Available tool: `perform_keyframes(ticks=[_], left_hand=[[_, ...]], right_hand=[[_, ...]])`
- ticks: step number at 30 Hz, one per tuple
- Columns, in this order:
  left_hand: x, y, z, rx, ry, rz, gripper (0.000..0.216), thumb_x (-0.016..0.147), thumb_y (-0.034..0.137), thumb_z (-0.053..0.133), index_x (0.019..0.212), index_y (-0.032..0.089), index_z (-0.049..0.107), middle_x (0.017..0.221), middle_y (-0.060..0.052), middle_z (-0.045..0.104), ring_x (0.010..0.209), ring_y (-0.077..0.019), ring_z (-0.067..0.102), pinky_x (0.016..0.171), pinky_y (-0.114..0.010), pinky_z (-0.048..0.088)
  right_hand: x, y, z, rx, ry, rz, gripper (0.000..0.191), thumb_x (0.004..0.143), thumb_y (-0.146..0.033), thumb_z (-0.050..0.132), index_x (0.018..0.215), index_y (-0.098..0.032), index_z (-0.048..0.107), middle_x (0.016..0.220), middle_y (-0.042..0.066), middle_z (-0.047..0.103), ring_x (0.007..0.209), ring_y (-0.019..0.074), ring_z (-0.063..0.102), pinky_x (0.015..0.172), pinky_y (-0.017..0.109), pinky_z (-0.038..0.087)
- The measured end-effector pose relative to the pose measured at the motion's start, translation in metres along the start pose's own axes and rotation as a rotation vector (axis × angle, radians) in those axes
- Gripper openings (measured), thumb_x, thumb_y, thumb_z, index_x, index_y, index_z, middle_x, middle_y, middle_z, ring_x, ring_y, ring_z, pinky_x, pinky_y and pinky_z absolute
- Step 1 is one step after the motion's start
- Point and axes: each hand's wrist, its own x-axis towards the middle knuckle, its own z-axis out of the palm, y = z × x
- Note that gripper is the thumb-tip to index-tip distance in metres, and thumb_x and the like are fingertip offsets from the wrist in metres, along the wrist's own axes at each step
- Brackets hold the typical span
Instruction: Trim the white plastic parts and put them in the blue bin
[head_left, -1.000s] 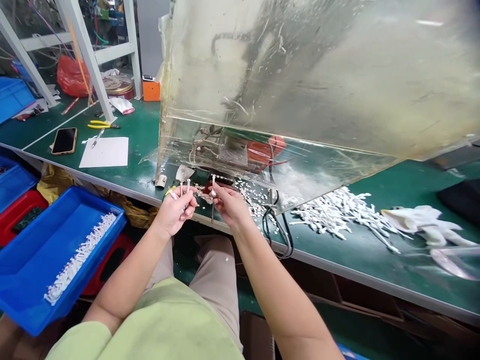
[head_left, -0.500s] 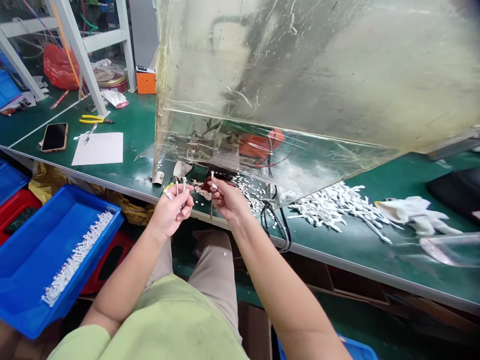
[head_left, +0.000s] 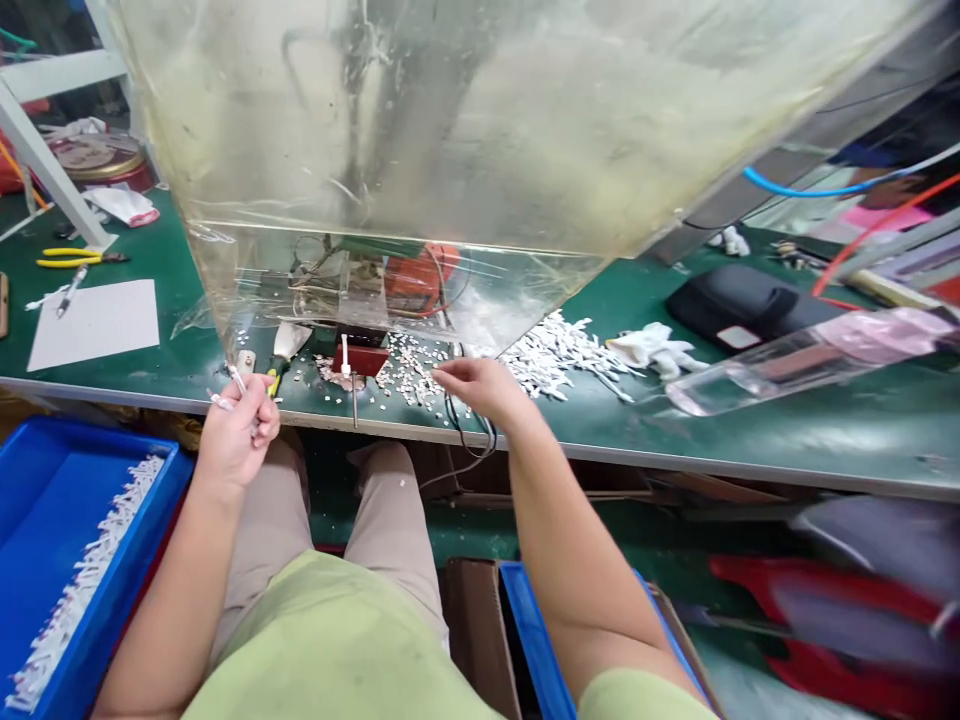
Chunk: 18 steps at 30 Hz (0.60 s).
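My left hand (head_left: 236,435) is closed around a few small white-tipped pins whose ends stick up above the fingers, at the front edge of the green table (head_left: 750,430). My right hand (head_left: 476,385) reaches over the table edge with fingers pinched together above scattered white bits (head_left: 409,370); what it grips, if anything, I cannot make out. Between my hands one white-tipped pin (head_left: 346,362) stands upright in a small dark red fixture (head_left: 361,358) under a big clear plastic shield (head_left: 420,150).
A heap of white pieces (head_left: 555,350) lies right of my right hand, then a white glove (head_left: 652,345), a black case (head_left: 731,300) and a clear tube (head_left: 795,355). Black cables (head_left: 469,430) hang over the edge. Blue tray (head_left: 67,560) with white parts at lower left; paper (head_left: 94,322) and yellow pliers (head_left: 71,258) at left.
The view has swung right. My right hand has left the upright pin in the fixture and moved right toward the white bits. My left hand has drawn left and away, still gripping its pins.
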Motion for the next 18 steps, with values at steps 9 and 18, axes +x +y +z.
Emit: perform_keyframes(ticks=[9,18], left_hand=[[0.009,-0.013,0.020,0.143,-0.019,0.044,0.026,0.073,0.037,0.069,0.084,0.016,0.059,0.051,0.005,0.046,0.038,-0.0024,0.035,0.034,-0.014,0.020],[0.037,-0.048,0.040,0.560,0.047,0.043,0.027,0.079,0.041,0.056,0.076,0.014,0.060,0.061,0.001,0.056,0.037,-0.0032,0.035,0.039,-0.020,0.025]], right_hand=[[0.031,0.109,-0.035,-0.712,0.080,0.069,0.023,0.072,-0.026,0.063,0.092,-0.023,0.073,0.104,0.012,0.064,0.089,0.0240,0.059,0.072,0.031,0.044],[0.029,0.145,-0.027,-0.489,0.106,0.054,0.009,0.070,-0.029,0.056,0.069,-0.021,0.060,0.072,0.007,0.064,0.068,0.0240,0.060,0.061,0.033,0.043]])
